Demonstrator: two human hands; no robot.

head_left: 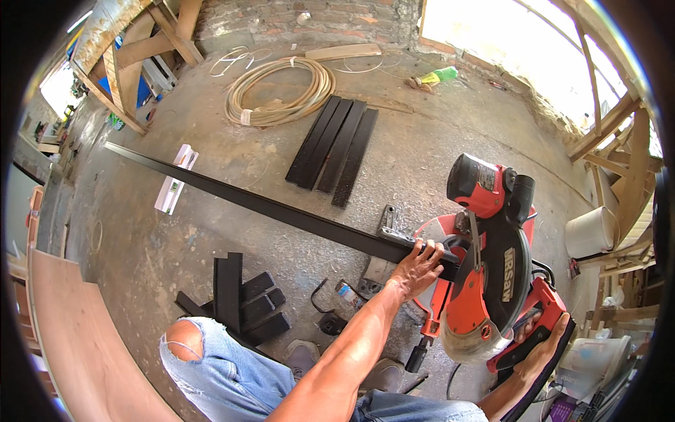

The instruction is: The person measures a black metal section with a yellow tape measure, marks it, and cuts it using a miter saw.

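Note:
My left hand [420,270] presses down on the end of a long black channel bar [274,209], its fingers curled over it beside the saw's fence. The bar reaches away to the far left, resting across a white block [176,179]. A red and black miter saw [496,267] stands at the right, its head over the bar's near end. My right hand [541,341] is closed around the saw's red handle [548,309]. How the blade meets the bar is hidden by the saw's guard.
Several cut black bars [332,151] lie side by side beyond the long bar; shorter black pieces [242,299] are piled near my knee. A tape measure [332,323] sits by my shoe. A coiled hose [281,91], green bottle [439,75] and white bucket [589,232] stand farther off.

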